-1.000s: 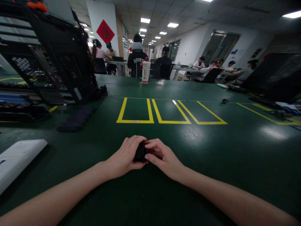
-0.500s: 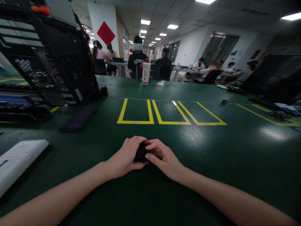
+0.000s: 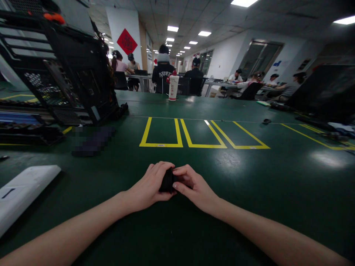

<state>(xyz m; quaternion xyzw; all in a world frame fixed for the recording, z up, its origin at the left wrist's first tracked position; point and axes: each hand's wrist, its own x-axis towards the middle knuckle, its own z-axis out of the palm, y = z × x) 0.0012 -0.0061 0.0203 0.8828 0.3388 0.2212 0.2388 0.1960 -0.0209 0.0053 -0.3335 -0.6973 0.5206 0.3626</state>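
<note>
A small black block-shaped object sits between my two hands, low over the green table; its exact kind I cannot make out. My left hand is wrapped round it from the left, fingers over the top and thumb beneath. From the right, my right hand has its fingertips and thumb closed at the object's right face, on a dark part there. Its other fingers are curled, and the palm side is hidden.
Yellow tape outlines mark the green table ahead. At left stand an open black computer case and a white box-like item. A white cup stands at the far edge. A dark monitor is at right; people sit beyond.
The whole view has shifted slightly. Both hands keep nearly the same hold on the black object, with a little more of a dark part showing between it and my right fingers.
</note>
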